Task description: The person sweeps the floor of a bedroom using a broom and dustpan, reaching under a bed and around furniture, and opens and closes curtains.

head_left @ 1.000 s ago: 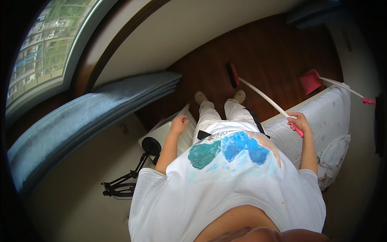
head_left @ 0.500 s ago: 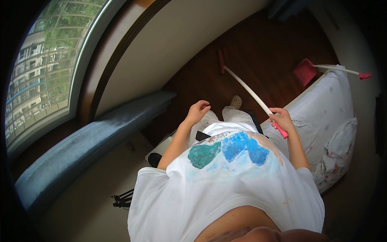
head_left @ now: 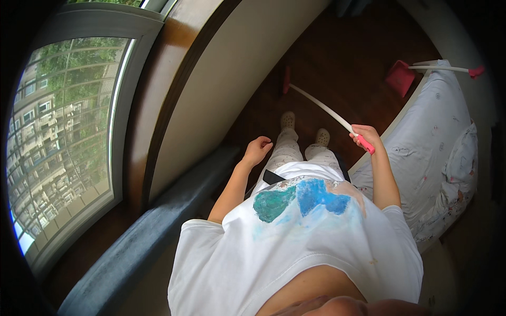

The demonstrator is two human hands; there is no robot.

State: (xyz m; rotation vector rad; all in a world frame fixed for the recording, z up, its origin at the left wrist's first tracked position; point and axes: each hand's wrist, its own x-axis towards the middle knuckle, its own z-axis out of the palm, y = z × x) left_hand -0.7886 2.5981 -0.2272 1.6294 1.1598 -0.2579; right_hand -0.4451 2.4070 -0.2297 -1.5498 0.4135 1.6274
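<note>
My right hand (head_left: 367, 137) is wrapped round the pink grip of a broom (head_left: 327, 108). Its white stick slopes away to the far left, down to the dark pink head (head_left: 286, 80) near the foot of the wall. Bristles are hard to make out against the dark floor. My left hand (head_left: 258, 150) hangs beside my left thigh, fingers loosely bent and nothing in them. Farther off at the right, a pink dustpan (head_left: 400, 79) with a white stick and pink end sits by the bed corner.
A bed (head_left: 421, 152) with a white patterned sheet lines my right side. On the left are a pale wall (head_left: 221, 79), a barred window (head_left: 68, 131) and a blue-grey padded ledge (head_left: 137, 253). Dark wooden floor (head_left: 342, 58) stretches ahead of my beige clogs (head_left: 288, 120).
I have stepped forward, and both clogs now show. My right hand has risen slightly in view with the broom, whose head stays near the wall. More window is visible.
</note>
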